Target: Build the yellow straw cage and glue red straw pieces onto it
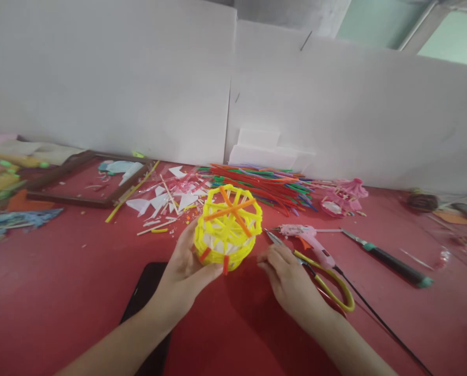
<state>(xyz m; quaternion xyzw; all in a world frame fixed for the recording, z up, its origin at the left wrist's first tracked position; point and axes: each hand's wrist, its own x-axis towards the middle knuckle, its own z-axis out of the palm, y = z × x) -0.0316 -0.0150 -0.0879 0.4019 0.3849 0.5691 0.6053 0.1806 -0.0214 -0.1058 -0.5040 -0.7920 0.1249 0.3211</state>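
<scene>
My left hand [186, 266] is closed round the side of a small round basket [228, 230] made of yellow pipe cleaners. Two orange pipe cleaners [233, 210] cross over its spoked round face, and two short red-orange pieces [226, 264] show on its near side, by my thumb. To the right, my right hand [284, 271] hovers or rests over the scissors [341, 292] with yellow handles, its fingers curled together. Whether anything is between those fingertips is hidden. The scissors' blades point left, past the hand.
Behind the basket lies a bundle of coloured pipe cleaners [272, 188]. A pink glue gun [312, 243] with a black cord and a utility knife [398, 263] lie right. Left are paper scraps [159, 201], a brown frame [69, 201] and a dark phone-like slab [151, 287].
</scene>
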